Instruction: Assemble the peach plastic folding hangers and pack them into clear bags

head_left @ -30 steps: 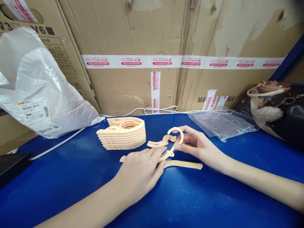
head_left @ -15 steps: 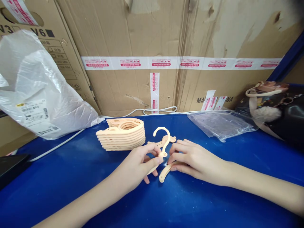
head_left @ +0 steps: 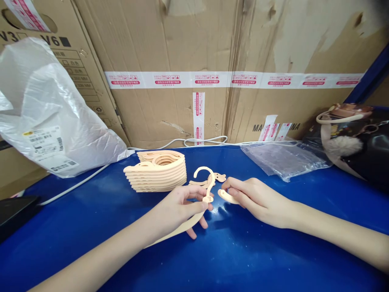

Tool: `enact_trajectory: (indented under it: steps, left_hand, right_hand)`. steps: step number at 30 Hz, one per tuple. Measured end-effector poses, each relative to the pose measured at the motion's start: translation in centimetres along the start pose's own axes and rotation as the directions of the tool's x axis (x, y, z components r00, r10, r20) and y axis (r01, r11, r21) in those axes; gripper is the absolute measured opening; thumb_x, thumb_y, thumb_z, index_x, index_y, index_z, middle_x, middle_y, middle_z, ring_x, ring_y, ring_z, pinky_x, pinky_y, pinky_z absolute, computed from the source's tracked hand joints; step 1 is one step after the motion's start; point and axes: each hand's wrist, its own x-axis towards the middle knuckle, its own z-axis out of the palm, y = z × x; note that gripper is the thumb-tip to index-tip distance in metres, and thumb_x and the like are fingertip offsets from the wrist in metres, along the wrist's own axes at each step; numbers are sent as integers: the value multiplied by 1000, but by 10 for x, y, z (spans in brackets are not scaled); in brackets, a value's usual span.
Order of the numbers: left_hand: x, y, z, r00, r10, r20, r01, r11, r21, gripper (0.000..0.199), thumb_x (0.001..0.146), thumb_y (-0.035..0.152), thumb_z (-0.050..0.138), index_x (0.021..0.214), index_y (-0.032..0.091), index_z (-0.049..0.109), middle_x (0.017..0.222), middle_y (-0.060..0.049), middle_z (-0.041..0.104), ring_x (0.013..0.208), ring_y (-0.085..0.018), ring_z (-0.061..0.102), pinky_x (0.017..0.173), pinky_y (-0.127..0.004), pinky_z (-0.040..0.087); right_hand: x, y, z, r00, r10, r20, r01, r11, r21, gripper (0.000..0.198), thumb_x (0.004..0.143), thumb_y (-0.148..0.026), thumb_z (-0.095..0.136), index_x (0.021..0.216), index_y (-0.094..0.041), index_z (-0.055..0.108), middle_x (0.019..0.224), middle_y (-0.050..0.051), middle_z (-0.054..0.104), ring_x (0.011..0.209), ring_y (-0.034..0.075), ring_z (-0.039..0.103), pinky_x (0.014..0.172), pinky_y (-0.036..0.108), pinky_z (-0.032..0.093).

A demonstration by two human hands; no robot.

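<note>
My left hand pinches a cream plastic hanger hook at its base, with the hook curving upward. A long hanger arm runs down and left from that base, partly hidden under the hand. My right hand grips a separate curved hanger arm piece; its rounded end with a small hole points at the hook's base, a short gap away. Most of that piece is covered by the fingers. Behind the hook lies a flat cream piece with an animal-like head.
A stack of cream hanger pieces stands behind my left hand. Further back are a white plastic parcel, a clear plastic bag, a white cable and a black bag. Large cardboard boxes wall off the blue table.
The right hand's piece has turned and lifted, its end now towards the hook's base instead of down towards me. The left hand's hook has tilted slightly left, and more of its arm shows.
</note>
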Motion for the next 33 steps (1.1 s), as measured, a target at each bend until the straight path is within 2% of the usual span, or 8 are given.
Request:
enact_trajectory:
  steps: [3,5,8,11,17,23,27,33]
  left_hand:
    - [0,0,-1,1000,19,-2,-19,1000,-25,30,80,41,65,94,14,63,86,-3,60,62,-12,62,43,-19,54]
    - [0,-1,-2,999,34,-15,-35,998,-42,31,83,44,62,90,13,64,82,-2,59,59,-10,60,41,-17,52]
    - [0,-2,-1,999,40,-26,-42,998,-50,31,84,45,63,90,14,65,73,0,58,59,-12,60,40,-17,52]
    - [-1,-2,0,1000,21,5,-20,998,-59,32,86,43,62,98,14,67,63,0,57,61,-14,62,43,-18,53]
    - [-1,-2,0,998,10,59,-2,992,-129,31,87,40,63,106,16,69,71,-1,60,68,-15,64,44,-17,55]
    - [-1,-1,-2,997,-30,66,41,983,-178,29,87,36,65,108,17,69,70,-2,60,70,-16,64,42,-18,56]
    - [-3,0,-1,999,-11,30,16,985,-172,27,85,34,67,103,15,71,68,-1,61,70,-16,65,41,-19,56]
    - [-2,-3,1,1000,8,-21,-10,995,-99,27,87,34,63,104,14,71,65,-2,64,63,-15,64,42,-18,55]
  right_hand:
    - [1,0,-1,1000,-13,26,16,996,-88,28,99,-36,38,77,-20,46,59,-7,39,48,9,35,51,24,27]
    - [1,-1,0,998,-20,65,29,988,-154,33,99,-36,37,71,-20,43,59,-5,41,49,9,35,52,25,27]
    - [1,-4,1,992,-40,117,66,972,-225,32,99,-32,37,73,-19,48,64,-3,50,51,9,41,52,25,27]
    - [0,-6,4,988,-80,133,114,956,-269,30,100,-33,38,79,-19,54,69,-1,58,56,10,48,53,25,28]
    - [-3,-6,6,995,-81,65,98,937,-337,33,101,-38,37,85,-19,59,75,1,63,63,13,56,55,26,29]
    - [-4,-5,8,990,-144,7,132,886,-444,38,101,-38,35,83,-17,61,71,2,62,60,14,54,54,27,27]
    - [-4,-7,9,988,-153,8,143,902,-407,40,102,-38,34,80,-18,60,68,1,61,56,12,53,51,27,25]
    - [-5,-15,8,996,-85,19,87,949,-303,39,101,-36,37,74,-19,60,64,-1,62,49,8,51,47,26,23]
